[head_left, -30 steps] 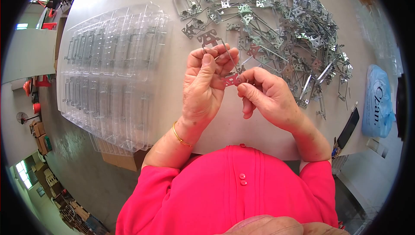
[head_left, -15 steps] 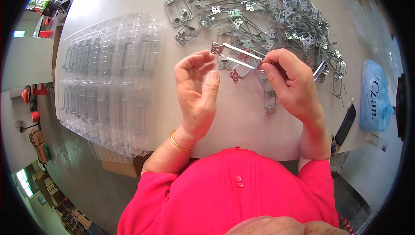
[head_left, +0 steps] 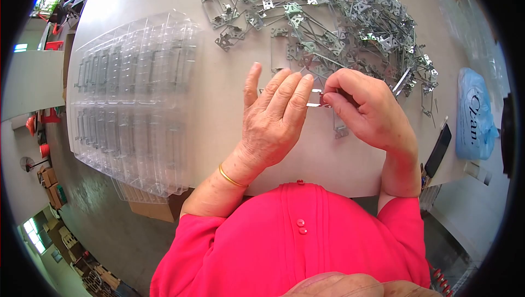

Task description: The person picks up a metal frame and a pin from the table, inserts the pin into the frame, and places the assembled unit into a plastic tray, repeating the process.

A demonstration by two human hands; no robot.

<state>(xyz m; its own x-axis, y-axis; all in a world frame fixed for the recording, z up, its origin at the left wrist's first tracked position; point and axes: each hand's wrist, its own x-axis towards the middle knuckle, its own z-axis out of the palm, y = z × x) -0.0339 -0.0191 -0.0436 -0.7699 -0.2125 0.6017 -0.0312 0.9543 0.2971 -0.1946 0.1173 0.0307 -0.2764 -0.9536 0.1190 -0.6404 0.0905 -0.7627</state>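
Note:
A metal wire bracket (head_left: 315, 98) is pinched at its right end between the thumb and fingers of my right hand (head_left: 369, 112). My left hand (head_left: 276, 114) lies over the bracket's left part with its back up, fingers extended and the little finger spread from the others. Its palm is hidden, and so is most of the bracket beneath it. Just beyond both hands is a large tangled pile of metal brackets (head_left: 350, 18).
At the left of the table (head_left: 219, 160) stand clear plastic trays (head_left: 131, 103) with rows of brackets. A blue plastic bag (head_left: 474, 114) and a black flat object (head_left: 438, 155) lie at the right. A cardboard box (head_left: 156, 210) is below the trays.
My left hand has turned from palm inward to back up and moved right, over the bracket. My right hand has come slightly lower with its end of the bracket.

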